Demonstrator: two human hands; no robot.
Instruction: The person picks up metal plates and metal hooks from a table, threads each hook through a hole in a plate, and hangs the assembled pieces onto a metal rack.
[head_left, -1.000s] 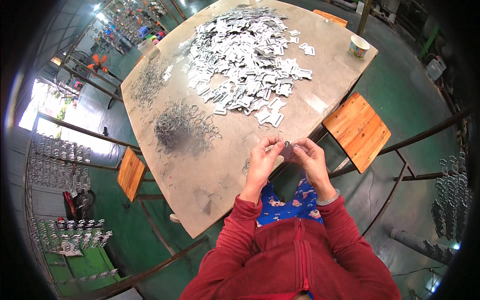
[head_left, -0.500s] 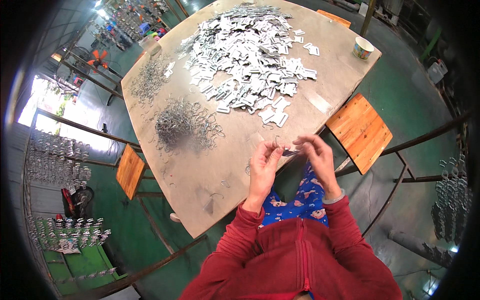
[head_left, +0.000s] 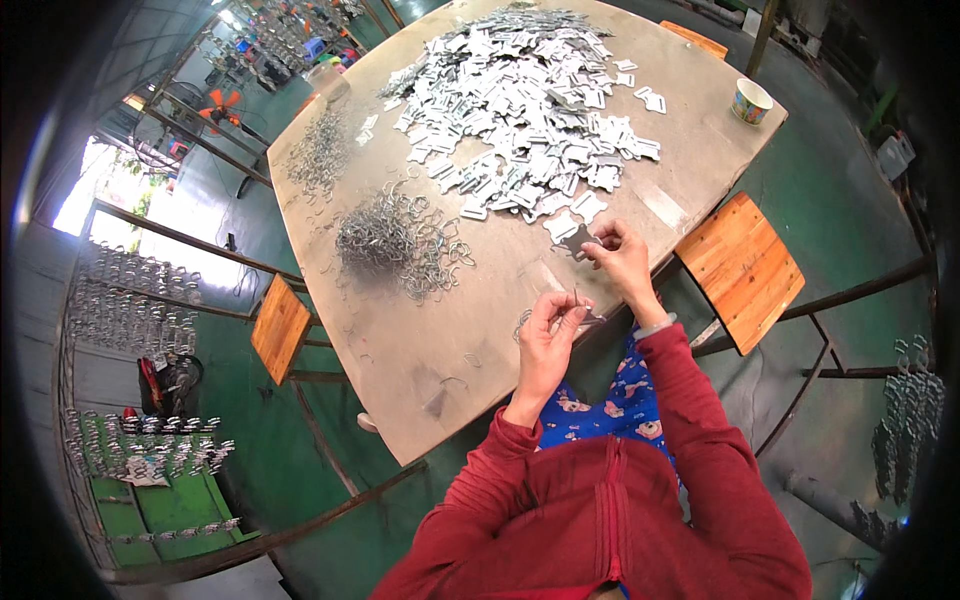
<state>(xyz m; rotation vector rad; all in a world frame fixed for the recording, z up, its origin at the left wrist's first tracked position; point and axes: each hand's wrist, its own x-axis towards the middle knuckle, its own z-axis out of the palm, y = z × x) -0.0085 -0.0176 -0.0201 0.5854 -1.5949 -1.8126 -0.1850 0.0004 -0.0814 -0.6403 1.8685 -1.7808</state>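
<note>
My left hand (head_left: 548, 345) is closed in a pinch over the table's near edge. A thin wire hook (head_left: 576, 294) sticks up from its fingertips, and a small dark flat piece shows beside them, too small to make out well. Farther forward, my right hand (head_left: 624, 262) pinches a flat metal plate (head_left: 577, 240), tilted so that its face looks dark. This plate is next to a few loose silvery plates (head_left: 588, 207) at the near end of a large plate heap (head_left: 530, 110). To the left lies a tangled pile of wire hooks (head_left: 385, 240).
A paper cup (head_left: 751, 101) stands at the table's far right corner. Smaller wire bits (head_left: 318, 155) are scattered at the far left of the table (head_left: 480, 410). Wooden stools (head_left: 742, 270) flank it, and racks of hanging metal parts (head_left: 150, 445) stand at the left.
My right hand has moved forward from beside my left hand to the loose plates and now grips one. The left hand stays pinched near the edge. The whole view has shifted slightly.
</note>
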